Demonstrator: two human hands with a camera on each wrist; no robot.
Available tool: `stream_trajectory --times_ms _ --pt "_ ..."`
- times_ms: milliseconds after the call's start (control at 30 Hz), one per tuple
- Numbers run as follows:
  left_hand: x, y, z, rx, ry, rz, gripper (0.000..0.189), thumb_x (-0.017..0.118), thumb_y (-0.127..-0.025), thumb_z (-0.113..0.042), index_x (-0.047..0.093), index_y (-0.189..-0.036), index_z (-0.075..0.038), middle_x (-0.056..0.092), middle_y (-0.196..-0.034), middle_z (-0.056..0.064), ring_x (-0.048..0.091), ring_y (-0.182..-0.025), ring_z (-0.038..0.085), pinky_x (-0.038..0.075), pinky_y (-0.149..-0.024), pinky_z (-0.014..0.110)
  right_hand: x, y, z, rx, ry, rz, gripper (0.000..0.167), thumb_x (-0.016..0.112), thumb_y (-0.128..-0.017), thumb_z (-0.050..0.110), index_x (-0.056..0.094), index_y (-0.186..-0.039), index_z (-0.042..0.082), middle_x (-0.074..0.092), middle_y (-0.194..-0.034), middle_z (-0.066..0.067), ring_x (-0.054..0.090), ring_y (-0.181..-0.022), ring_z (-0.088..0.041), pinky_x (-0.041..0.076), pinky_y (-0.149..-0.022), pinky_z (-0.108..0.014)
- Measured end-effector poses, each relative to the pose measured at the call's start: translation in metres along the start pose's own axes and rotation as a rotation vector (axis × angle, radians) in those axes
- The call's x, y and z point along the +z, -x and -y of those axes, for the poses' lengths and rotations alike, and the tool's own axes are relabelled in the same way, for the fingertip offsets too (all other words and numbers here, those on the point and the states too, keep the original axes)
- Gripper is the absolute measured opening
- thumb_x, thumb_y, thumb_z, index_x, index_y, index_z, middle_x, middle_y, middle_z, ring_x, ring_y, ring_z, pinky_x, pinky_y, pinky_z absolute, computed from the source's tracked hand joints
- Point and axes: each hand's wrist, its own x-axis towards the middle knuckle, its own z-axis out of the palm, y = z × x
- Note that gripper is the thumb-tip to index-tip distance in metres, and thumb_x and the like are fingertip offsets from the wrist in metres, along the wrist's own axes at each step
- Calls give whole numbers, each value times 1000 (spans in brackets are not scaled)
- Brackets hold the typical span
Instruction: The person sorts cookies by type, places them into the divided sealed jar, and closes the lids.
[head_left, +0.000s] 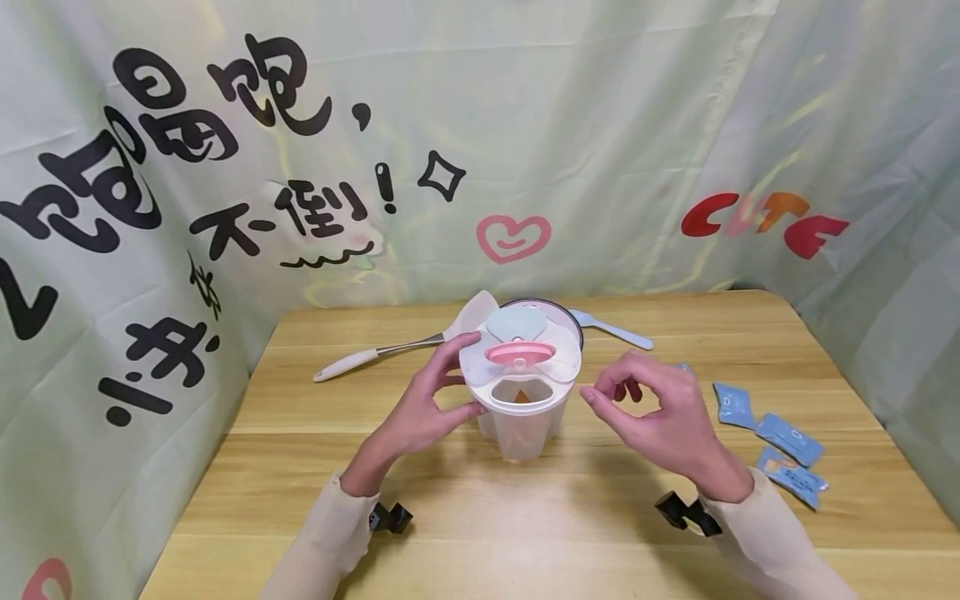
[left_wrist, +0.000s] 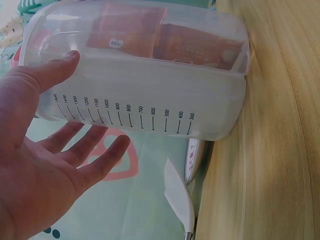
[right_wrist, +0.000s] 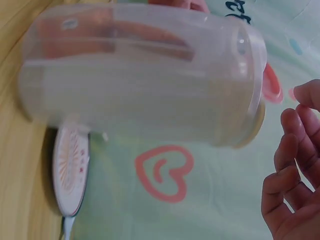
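A clear plastic storage canister [head_left: 521, 433] with a white lid [head_left: 558, 354] stands upright on the table. Its pink handle [head_left: 521, 353] lies across the lid, and a pale blue flap [head_left: 516, 323] is behind it. Through the uncovered front opening, an orange tip shows. Brown-orange packets [left_wrist: 202, 47] are visible through the wall, beside a printed scale. My left hand [head_left: 423, 412] holds the canister's left side near the lid, thumb in front and fingers farther back. Just off its right side, my right hand [head_left: 660, 408] hovers with loosely curled fingers and nothing in them.
Several blue packets [head_left: 789, 439] lie at the right. A white spatula [head_left: 375, 354] rests at the back left, its blade partly behind the canister. Behind the lid are a dark-rimmed round plate [head_left: 572, 321] and a light blue spoon [head_left: 615, 331]. A printed curtain [head_left: 600, 125] hangs around the table.
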Motion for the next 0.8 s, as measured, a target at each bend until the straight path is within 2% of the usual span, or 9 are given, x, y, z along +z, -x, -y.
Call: stream_trajectory --times_ms 167,267,367,433,633,800 --pt "-1 0 -1 -2 2 -1 93 87 -90 0 39 -166 -22 50 -165 9 62 -139 35 62 -109 49 -11 12 -9 25 56 -13 26 82 -99 32 72 -84 15 67 -75 5 52 -73 3 40 -60 -21" --pt "-1 0 -2 -2 5 1 92 87 -91 -1 39 -167 -22 50 -165 9 62 -139 35 61 -109 51 -19 18 -13 49 83 -7 18 89 -91 16 72 -84 15 67 -76 6 52 -73 4 41 -60 -21" --pt "-1 0 -2 -1 7 2 92 87 -91 -1 39 -167 -22 50 -165 9 62 -139 34 61 -109 52 -27 22 -15 93 114 34 28 90 -78 -4 72 -86 17 68 -78 7 53 -74 4 43 -62 -19" --pt "-1 1 -2 -1 7 -3 93 87 -90 0 39 -166 -23 50 -165 9 62 -139 34 61 -109 52 -32 24 -16 134 145 74 36 89 -75 -11 73 -88 19 69 -80 9 54 -74 4 45 -63 -17" --pt "0 1 0 7 17 -6 93 87 -90 1 40 -166 -20 50 -165 10 62 -138 35 62 -109 50 -48 36 -25 275 264 152 34 86 -84 -8 77 -92 24 71 -85 13 57 -72 3 49 -66 -12" --pt "1 0 1 1 17 -6 92 87 -90 0 40 -166 -22 50 -165 9 62 -138 35 61 -109 51 -61 54 -35 353 274 243 32 87 -88 -2 77 -96 27 72 -87 15 61 -80 3 53 -66 -16"
